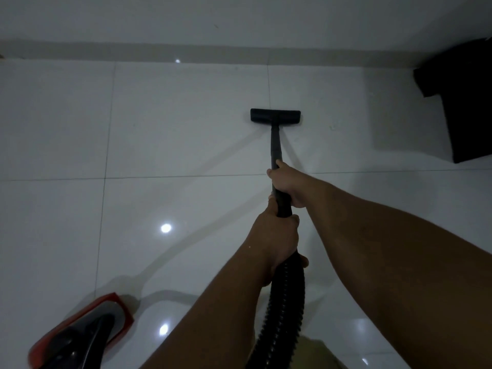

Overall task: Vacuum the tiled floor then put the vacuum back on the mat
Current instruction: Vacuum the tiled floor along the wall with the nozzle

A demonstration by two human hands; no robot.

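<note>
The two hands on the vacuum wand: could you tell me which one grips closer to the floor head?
The right hand: it grips the wand nearer the floor head; the left hand sits lower, where the ribbed hose joins.

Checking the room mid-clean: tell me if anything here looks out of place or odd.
One thing: a black garment lies on the tiled floor at the far right. Otherwise both hands grip the vacuum wand, floor head flat on the tiles.

Black wand [275, 145], glossy white tiles [186, 123], seemingly red-grey vacuum body [85, 334]
</note>
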